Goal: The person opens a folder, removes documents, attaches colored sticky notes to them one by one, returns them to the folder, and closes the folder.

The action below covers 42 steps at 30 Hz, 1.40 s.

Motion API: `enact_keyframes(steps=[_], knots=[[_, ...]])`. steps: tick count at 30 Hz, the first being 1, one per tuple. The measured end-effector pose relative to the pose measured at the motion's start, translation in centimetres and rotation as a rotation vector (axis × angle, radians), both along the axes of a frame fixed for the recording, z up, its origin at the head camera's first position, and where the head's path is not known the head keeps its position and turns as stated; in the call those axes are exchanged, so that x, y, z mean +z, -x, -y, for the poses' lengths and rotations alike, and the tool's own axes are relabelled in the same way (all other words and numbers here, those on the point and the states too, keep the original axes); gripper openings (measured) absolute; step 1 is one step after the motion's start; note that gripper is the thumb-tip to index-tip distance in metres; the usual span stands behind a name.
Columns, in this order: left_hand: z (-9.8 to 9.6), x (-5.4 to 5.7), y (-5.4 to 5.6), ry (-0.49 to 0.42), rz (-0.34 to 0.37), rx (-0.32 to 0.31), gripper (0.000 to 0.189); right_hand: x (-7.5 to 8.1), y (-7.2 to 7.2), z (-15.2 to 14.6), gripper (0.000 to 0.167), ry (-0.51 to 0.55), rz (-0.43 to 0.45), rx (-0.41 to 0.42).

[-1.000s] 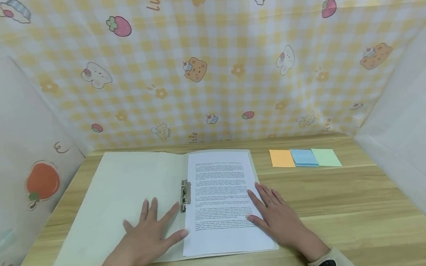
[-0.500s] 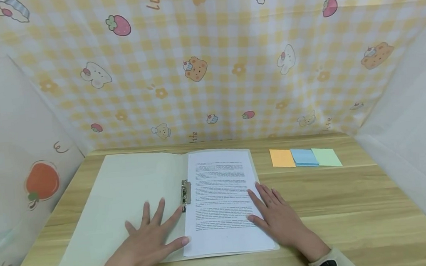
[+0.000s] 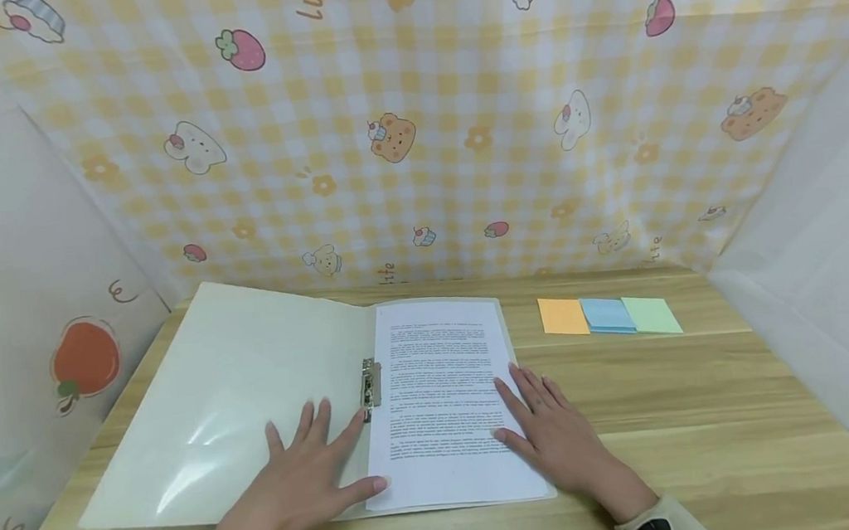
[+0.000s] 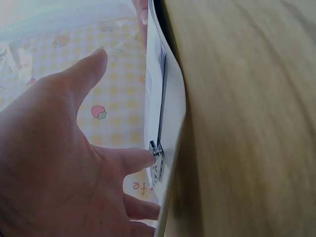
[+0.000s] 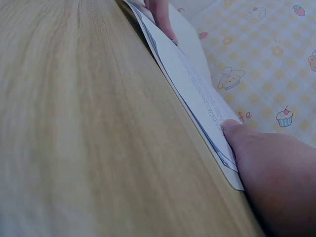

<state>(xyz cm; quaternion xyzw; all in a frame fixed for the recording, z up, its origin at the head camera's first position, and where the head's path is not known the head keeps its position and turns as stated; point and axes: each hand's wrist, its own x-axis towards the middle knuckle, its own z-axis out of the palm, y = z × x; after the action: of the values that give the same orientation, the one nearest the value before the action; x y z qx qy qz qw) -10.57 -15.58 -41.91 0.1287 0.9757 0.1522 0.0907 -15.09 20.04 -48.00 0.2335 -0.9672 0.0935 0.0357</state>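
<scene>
A pale folder (image 3: 252, 362) lies opened out on the table, its left cover tilted up a little with light glinting off it. Printed sheets (image 3: 449, 479) rest on its right half. Along the fold sits a metal clip (image 3: 370, 384). My left hand (image 3: 299, 474) spreads its fingers over the folder near the fold; the index fingertip touches the clip's lower end in the left wrist view, and the thumb is by the paper's left edge. My right hand (image 3: 558, 437) lies with straight fingers on the right edge of the sheets, thumb on the print in the right wrist view.
Orange sticky notes (image 3: 563, 316), blue sticky notes (image 3: 608, 315) and green sticky notes (image 3: 651, 314) lie in a row at the back right of the wooden table (image 3: 667, 396). A checked curtain (image 3: 448, 188) hangs behind the table.
The folder's left cover has lifted, its outer corners shifting. My left hand has slid slightly right, its index finger now at the clip. My right hand stays in place.
</scene>
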Motion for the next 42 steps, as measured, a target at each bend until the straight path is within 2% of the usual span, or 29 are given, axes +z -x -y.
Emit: enact_keyframes(steps=[8, 15, 21, 29, 42], knots=[[0.1, 0.1, 0.2, -0.004, 0.024, -0.008, 0.093, 0.0, 0.0, 0.2, 0.071, 0.004, -0.002, 0.002], [0.0, -0.7, 0.1, 0.032, -0.009, 0.004, 0.101, 0.1, -0.1, 0.3, 0.071, 0.010, 0.003, 0.010], [-0.6, -0.7, 0.0, 0.040, -0.038, 0.011, 0.102, 0.3, -0.2, 0.1, 0.071, 0.003, -0.009, 0.014], [-1.2, -0.4, 0.2, 0.046, 0.001, 0.032, 0.106, 0.6, -0.1, 0.0, 0.071, -0.010, 0.031, 0.006], [-0.3, -0.3, 0.5, 0.010, 0.005, 0.022, 0.102, 0.8, -0.2, 0.4, 0.071, -0.007, 0.028, 0.006]])
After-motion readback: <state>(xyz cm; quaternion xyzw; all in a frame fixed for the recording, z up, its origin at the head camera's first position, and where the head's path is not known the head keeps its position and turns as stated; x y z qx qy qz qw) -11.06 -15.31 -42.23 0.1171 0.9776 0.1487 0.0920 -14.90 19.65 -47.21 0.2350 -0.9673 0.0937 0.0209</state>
